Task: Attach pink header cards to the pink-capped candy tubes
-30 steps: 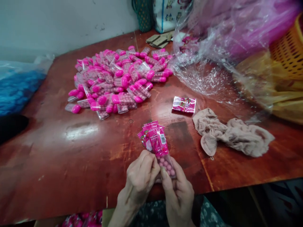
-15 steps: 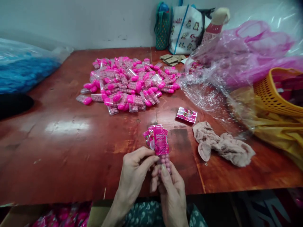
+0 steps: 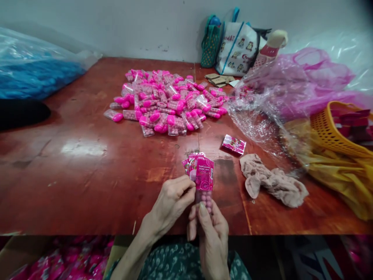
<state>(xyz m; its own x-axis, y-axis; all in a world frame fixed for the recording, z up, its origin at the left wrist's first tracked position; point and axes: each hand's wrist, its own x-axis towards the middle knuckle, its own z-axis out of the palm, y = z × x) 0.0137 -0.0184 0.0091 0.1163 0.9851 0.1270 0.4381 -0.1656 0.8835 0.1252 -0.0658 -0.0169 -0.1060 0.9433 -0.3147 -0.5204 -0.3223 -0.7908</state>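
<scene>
1. Head view: right hand (image 3: 211,229) grips a clear tube (image 3: 206,199) of pink balls, thumb pressed on the front, fingers wrapped behind; tube's lower end hidden in the grip.
2. Pink printed sleeve (image 3: 204,175) covers the tube's upper part, just above the right thumb; end under it can't be made out, most lettering too small to read.
3. Left hand (image 3: 175,196) curled, thumb and fingertips drawn together at the sleeve's lower left edge; contact spot hidden, cannot tell if film is pinched.
4. Fanned pink wrappers (image 3: 190,162) just beyond left fingertips, partly behind sleeve; count unclear, cannot tell if held or on the table (image 3: 87,186).
5. Pink-capped tubes (image 3: 163,101) heaped well beyond left hand; they overlap, rear ones blur together.
6. Flat pink packet (image 3: 234,144) ahead and right of right hand; crumpled beige cloth (image 3: 275,182) nearer, to its right.
7. Yellow basket (image 3: 322,126) far right of right hand, cut by frame edge; dark red contents unclear.
8. Blue items (image 3: 37,79) under plastic, far left of left hand, cut off.
9. Pink packets (image 3: 75,260) below table edge, left of left forearm, dim and cropped at bottom.
</scene>
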